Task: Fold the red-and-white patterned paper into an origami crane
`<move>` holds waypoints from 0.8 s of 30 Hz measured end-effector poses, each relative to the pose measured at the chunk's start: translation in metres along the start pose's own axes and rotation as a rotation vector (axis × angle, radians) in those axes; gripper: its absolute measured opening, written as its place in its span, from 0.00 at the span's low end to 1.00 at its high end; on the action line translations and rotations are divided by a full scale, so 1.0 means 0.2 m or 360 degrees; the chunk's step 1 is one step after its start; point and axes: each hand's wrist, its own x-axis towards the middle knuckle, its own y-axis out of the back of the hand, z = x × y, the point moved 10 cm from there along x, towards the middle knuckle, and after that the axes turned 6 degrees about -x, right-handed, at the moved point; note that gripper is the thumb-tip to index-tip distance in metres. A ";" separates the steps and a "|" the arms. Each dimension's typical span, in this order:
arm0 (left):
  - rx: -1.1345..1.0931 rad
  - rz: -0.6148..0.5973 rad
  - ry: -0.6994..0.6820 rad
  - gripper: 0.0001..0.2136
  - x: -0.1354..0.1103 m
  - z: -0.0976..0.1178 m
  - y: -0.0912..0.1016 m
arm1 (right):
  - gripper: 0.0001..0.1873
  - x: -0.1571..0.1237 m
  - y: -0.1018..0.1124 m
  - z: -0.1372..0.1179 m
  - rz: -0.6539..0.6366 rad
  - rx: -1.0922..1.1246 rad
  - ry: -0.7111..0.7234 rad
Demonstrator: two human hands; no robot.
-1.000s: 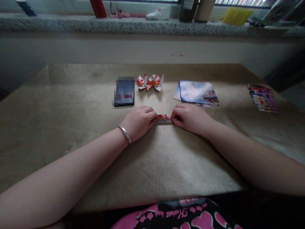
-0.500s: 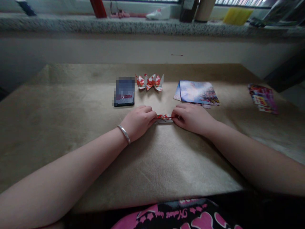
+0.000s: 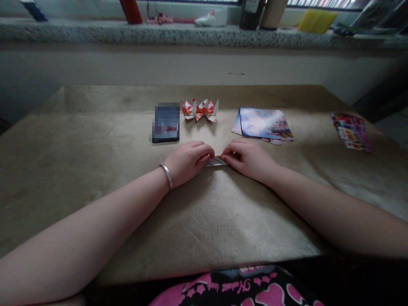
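Centre of the frame, there it was: a paper strip point(image 3: 216, 162), ends pinched narrowly by left hand point(image 3: 188, 163) and right hand point(image 3: 251, 157)! Light, thin, likely easily creased, best held by its edges.

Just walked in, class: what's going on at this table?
A person's left hand and right hand pinch a narrow, folded paper strip between them, low at the table. Farther back are red-and-white folded figures, between a phone and some printed sheets.
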 end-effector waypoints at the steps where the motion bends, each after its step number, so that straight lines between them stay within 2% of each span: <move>1: -0.0025 0.0008 0.0018 0.08 0.00 0.00 0.00 | 0.06 0.00 0.00 0.02 0.0008 0.0090 -0.0063; 3: -0.0095 0.0019 0.0059 0.08 0.00 -0.01 0.01 | 0.07 -0.01 0.00 0.06 0.0030 0.0292 -0.0176; 5: -0.0203 0.0014 0.0108 0.07 -0.01 -0.03 0.01 | 0.06 -0.01 0.00 0.06 0.0063 0.0472 -0.0181; 10: -0.0593 -0.0046 0.0299 0.06 -0.01 -0.09 -0.02 | 0.04 -0.02 0.02 -0.04 0.0007 0.0590 0.0146; 13: -0.0703 -0.0064 0.0398 0.06 -0.01 -0.12 -0.03 | 0.05 -0.01 0.01 -0.04 -0.0026 0.0543 0.0156; 19: -0.0634 -0.0128 0.0344 0.11 0.01 -0.11 -0.03 | 0.03 0.01 -0.01 0.00 0.0036 0.0516 0.0048; 24: -0.0213 -0.0078 0.0197 0.09 0.02 -0.07 -0.02 | 0.03 0.03 -0.03 0.04 0.0067 0.0422 -0.0115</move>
